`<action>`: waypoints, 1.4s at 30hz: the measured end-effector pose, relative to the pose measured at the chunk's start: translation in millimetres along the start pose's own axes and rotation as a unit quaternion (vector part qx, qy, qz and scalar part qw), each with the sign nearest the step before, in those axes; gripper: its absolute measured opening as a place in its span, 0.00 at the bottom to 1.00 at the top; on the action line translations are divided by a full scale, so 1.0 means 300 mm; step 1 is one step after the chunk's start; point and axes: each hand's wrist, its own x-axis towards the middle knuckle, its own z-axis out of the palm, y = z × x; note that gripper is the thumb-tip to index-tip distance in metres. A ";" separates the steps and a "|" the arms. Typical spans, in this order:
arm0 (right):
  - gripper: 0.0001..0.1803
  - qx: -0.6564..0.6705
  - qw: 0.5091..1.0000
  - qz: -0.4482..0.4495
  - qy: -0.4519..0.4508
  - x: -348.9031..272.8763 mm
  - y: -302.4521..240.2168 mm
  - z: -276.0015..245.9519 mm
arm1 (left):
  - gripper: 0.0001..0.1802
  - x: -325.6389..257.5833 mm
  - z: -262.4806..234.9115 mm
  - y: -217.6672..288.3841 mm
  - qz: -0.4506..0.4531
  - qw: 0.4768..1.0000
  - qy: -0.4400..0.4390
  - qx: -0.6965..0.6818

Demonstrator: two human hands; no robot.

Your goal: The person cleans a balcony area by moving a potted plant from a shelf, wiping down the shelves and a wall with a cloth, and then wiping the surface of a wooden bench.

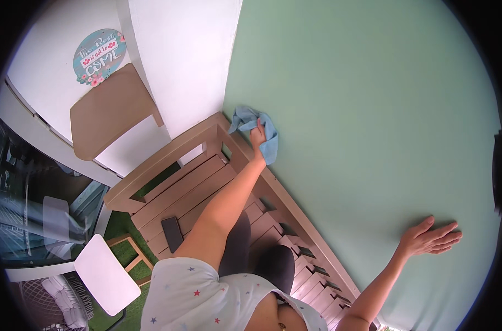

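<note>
A blue cloth is bunched in my left hand, whose fingers are closed over it. The hand is at the green wall, just above the bench's top rail near the corner, and part of the cloth drapes over its far side. Out to the right, my right hand rests flat on the same wall with its fingers spread and nothing in it. Beneath me is a brown slatted bench, and my knees are on its seat. A dark phone lies on the seat by my left arm.
Left of the bench stand a brown folded-down shelf and a small white-topped table on green turf. A round floral sign hangs on the white wall. Glass doors are at far left, and a dark object is at the right rim.
</note>
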 end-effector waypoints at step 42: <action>0.37 0.022 1.000 -0.008 0.018 -0.005 0.016 0.002 | 0.30 -0.745 -0.209 -0.169 0.339 0.778 -0.410 0.334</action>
